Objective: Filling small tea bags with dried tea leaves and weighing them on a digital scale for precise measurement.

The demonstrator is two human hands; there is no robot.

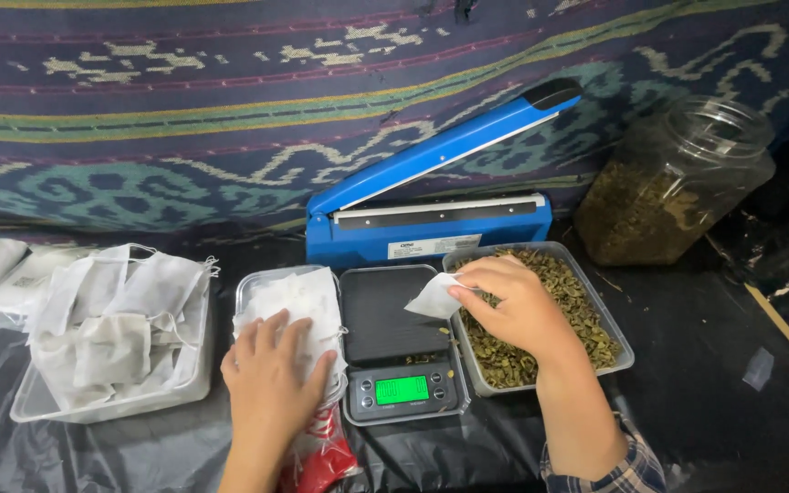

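green lit screen point(402, 390) on scale; white label point(433, 246) on sealer.

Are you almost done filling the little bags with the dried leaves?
Looks partly done. A tub on the left holds a heap of little white bags; whether they are filled I cannot tell. In hand: the right hand holds one small white bag over the scale, the left hand rests on a stack of flat bags. Left: plenty of dried leaves in the tray and jar.
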